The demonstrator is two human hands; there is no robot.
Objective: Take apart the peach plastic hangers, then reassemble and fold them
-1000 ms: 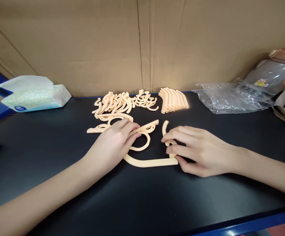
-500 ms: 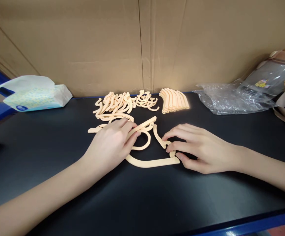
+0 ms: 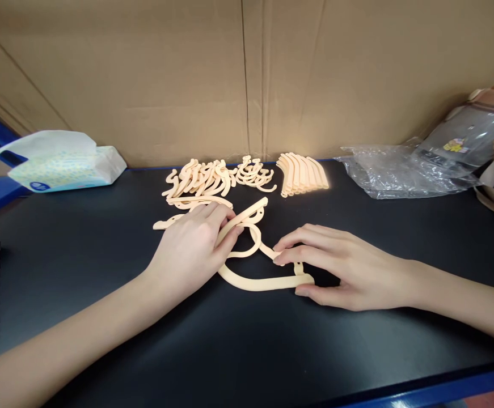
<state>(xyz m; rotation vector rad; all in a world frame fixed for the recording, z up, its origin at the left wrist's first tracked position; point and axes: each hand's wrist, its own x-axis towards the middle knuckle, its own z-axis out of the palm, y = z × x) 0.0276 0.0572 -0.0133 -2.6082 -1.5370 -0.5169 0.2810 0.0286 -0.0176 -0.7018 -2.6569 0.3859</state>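
Note:
My left hand [image 3: 195, 243] is closed around the upper part of a cream plastic folding hanger [image 3: 264, 283]. A straight arm slants up to the right from between its thumb and fingers, and a rounded hook loop shows just below. The hanger's long curved arm runs along the table towards my right hand [image 3: 340, 269]. That hand is spread, its fingertips on the end of a short curved arm [image 3: 264, 247] and its thumb at the tip of the long arm. My left hand hides the joint between the parts.
Behind my hands lie a pile of curved hanger parts [image 3: 204, 177], some small hooks [image 3: 254, 173] and a row of hanger arms [image 3: 302, 173]. A tissue pack [image 3: 68, 167] stands at left. Clear plastic bags [image 3: 404, 170] and a bottle [image 3: 468, 130] are at right.
My right hand has moved slightly left, and the short curved arm has shifted left towards the hook loop. My right thumb now lies lower, beside the long arm's tip. My left hand stays put.

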